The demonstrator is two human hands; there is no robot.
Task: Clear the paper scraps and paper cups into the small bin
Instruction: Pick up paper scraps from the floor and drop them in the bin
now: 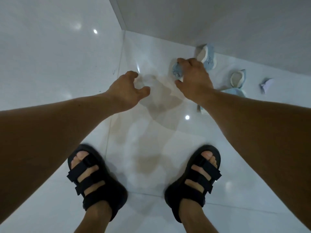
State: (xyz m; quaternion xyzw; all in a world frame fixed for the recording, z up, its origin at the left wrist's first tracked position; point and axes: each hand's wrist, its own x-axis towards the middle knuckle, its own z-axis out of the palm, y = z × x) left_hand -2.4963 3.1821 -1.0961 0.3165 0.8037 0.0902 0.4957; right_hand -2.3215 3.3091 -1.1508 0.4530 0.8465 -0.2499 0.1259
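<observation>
In the head view, your right hand [193, 78] is curled round a light-blue paper cup [176, 71] a little out from the grey wall [218, 22], while your left hand [127, 89] hovers farther from that wall, fingers loosely bent and, as far as I can see, empty. A second cup [207, 58] lies on its side against the wall, with a third cup [238, 79] and a crumpled paper scrap [266, 84] near the wall; the bin is out of sight. Expect the cups to be light, thin-walled and easily crushed, so pinch gently at the stiffer rim.

Black strap sandals [94, 179], glossy white floor tiles [151, 209], grey wall [218, 22]
</observation>
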